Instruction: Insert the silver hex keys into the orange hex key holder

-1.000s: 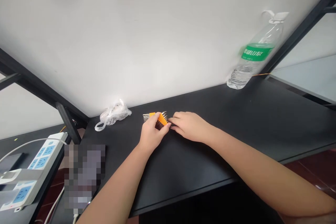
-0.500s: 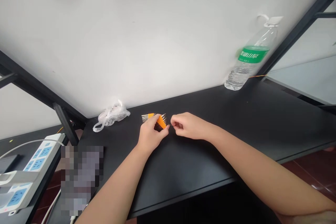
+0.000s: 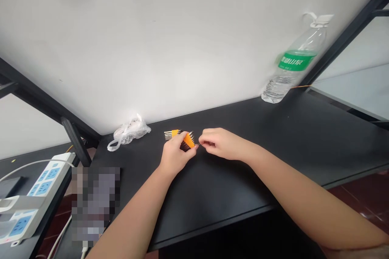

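Observation:
My left hand (image 3: 176,153) is closed around an orange holder (image 3: 189,141) with several slim metal rods in it, which look like drill bits. Their silver ends stick out at the left, and darker ends show at the right. To the right, my right hand (image 3: 217,142) pinches a thin metal rod (image 3: 197,144) at its outer end. The rod's other end meets the corner of the holder by my left thumb; whether it sits in a hole there is too small to tell. Both hands are just above the black tabletop (image 3: 209,194).
A crumpled clear plastic bag (image 3: 131,130) lies by the wall at the back left. At the back right a large water bottle (image 3: 293,62) with a green label leans against the wall. A white power strip (image 3: 45,188) and a blurred-out item (image 3: 97,202) lie at the left.
My right hand has turned slightly, and its fingers have shifted a little on the thin rod. My left hand keeps its hold on the orange holder. The view has moved slightly.

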`<state>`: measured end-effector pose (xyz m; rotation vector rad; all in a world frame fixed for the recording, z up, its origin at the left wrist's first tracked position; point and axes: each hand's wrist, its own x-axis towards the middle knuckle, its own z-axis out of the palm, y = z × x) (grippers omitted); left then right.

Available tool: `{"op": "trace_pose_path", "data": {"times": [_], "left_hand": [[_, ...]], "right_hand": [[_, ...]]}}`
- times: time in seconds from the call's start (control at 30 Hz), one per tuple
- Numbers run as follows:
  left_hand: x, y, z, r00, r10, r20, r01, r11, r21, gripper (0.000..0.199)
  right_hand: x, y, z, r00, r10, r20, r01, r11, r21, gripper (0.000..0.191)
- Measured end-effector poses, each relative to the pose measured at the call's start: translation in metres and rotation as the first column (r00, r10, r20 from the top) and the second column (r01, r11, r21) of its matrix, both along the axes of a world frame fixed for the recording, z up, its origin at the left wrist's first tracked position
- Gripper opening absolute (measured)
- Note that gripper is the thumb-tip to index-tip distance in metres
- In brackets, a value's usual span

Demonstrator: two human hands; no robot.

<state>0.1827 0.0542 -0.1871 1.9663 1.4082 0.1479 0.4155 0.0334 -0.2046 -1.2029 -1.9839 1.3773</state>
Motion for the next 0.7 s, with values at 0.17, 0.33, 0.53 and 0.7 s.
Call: {"op": "trace_pose_path", "data": {"times": [0.17, 0.33, 0.53, 0.7], "left_hand": [[-0.0005, -0.0004, -0.0021, 0.999, -0.022, -0.023, 0.022, 1.000, -0.005, 0.035], [-0.0006, -0.0003, -0.0018, 1.000, -0.026, -0.015, 0.026, 1.000, -0.015, 0.035], [-0.0006, -0.0011, -0.0007, 1.000, -0.022, -0.009, 0.022, 1.000, -0.019, 0.034], [0.0006, -0.0013, 0.0003, 1.000, -0.008, 0.015, 0.008, 1.000, -0.014, 0.034]], "right_hand": [[0.0037, 0.0006, 0.0014, 1.000, 0.022, 0.019, -0.022, 1.000, 0.006, 0.018], [0.0050, 0.0004, 0.0008, 0.999, 0.033, 0.030, -0.033, 0.999, 0.017, 0.019], [0.0065, 0.0012, -0.0022, 0.999, 0.034, -0.001, -0.034, 0.999, -0.013, 0.017], [0.0061, 0.0016, -0.0027, 0.999, 0.030, -0.017, -0.031, 0.999, -0.034, 0.016]]}}
